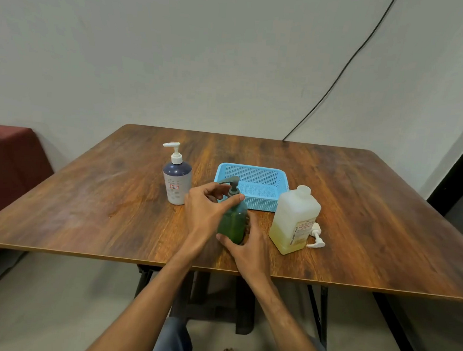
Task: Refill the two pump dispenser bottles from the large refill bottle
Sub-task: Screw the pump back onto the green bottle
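- Wooden table up front, near edge closest, both forearms reaching in over it.
- Right hand nearest of the two, wrapped round the lower body of the green pump bottle, thumb across the near face.
- Green pump bottle upright near the middle of the table, pinned between both hands, dark green liquid inside.
- Left hand just beyond and higher, thumb and fingers curled round the collar under the grey pump head, nozzle pointing left.
- Over to the right, close but apart: large refill bottle, translucent, standing, yellowish liquid in its lower part.
- Tucked against its right side, lying flat on the wood: loose white pump.
- Just behind the green bottle: blue mesh basket.
- Further left and back: white-and-navy pump bottle, upright, white pump fitted, nozzle pointing left, touched by neither hand.
- Furthest off: black cable slanting down the pale wall to the table's far edge.
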`<state>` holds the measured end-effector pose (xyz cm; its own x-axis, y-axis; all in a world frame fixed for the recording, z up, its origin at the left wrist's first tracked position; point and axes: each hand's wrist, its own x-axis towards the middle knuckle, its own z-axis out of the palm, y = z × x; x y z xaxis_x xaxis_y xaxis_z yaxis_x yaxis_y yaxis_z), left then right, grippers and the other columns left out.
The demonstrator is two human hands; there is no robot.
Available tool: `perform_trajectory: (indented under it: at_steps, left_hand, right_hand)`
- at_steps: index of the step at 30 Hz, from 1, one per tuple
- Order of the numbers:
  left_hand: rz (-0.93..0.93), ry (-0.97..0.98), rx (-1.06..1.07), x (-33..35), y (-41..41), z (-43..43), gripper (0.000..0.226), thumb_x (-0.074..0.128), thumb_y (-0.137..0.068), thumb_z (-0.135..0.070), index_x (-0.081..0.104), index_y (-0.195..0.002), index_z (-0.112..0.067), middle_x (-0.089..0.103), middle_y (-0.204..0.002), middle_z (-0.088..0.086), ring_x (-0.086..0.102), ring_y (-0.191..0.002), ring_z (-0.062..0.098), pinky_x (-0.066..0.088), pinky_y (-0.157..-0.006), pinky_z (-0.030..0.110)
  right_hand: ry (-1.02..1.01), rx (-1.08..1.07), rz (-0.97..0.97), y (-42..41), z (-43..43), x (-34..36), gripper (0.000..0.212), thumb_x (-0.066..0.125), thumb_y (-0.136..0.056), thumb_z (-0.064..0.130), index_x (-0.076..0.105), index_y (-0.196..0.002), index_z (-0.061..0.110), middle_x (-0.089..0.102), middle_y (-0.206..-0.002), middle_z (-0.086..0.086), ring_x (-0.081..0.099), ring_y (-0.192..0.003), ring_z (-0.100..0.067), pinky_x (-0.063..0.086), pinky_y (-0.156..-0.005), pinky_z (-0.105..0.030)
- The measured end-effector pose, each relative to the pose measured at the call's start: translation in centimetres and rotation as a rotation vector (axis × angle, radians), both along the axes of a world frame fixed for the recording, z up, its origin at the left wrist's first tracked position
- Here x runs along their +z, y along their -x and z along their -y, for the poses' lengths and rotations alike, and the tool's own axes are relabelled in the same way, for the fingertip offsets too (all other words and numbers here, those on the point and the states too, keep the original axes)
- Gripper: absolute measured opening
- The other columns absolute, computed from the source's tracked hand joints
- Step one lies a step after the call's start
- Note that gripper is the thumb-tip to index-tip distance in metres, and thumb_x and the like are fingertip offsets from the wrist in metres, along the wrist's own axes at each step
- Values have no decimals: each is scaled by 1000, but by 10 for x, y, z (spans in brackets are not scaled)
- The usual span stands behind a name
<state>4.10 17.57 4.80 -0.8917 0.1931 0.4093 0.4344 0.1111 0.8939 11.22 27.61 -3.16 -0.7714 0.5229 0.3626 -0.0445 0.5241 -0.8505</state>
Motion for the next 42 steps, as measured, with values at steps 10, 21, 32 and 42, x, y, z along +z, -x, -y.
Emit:
perform_trajectory:
  at_steps: [10, 21, 32, 42]
  left_hand:
    - [-82, 97, -31, -10, 9, 1, 39, 85, -79, -36, 78, -112, -16, 75, -97, -2, 64, -78, 9, 48, -62, 14]
    - [-94, 197, -180, -13, 12, 4, 37, 67, -97, -21, 64, -134, -20, 66, -102, 3, 56, -92, 18, 43, -75, 25]
    - [-101, 71, -93, -16, 7, 0, 44, 82, -84, -29, 70, -125, -19, 69, -111, 0, 65, -95, 8, 54, -78, 17]
    - [-171, 138, -60, -15, 13, -3, 42, 84, -81, -32, 74, -119, -16, 72, -100, -3, 61, -81, 7, 46, -67, 11]
  right_hand:
    - [2, 6, -10, 1, -1, -1, 80, 87, -71, 43, 43, -138, 35, 58, -131, 13, 54, -119, -3, 52, -96, -27]
    - [41, 45, -25, -1, -2, 1, 82, 87, -72, 39, 41, -139, 37, 56, -128, 20, 52, -119, 2, 49, -94, -17]
    - [42, 43, -24, 0, -2, 0, 79, 88, -71, 38, 42, -136, 39, 60, -128, 17, 56, -118, -1, 54, -94, -25]
    - [49, 28, -27, 1, -3, 0, 79, 89, -70, 40, 45, -136, 35, 62, -126, 14, 58, -117, -3, 55, -95, -31]
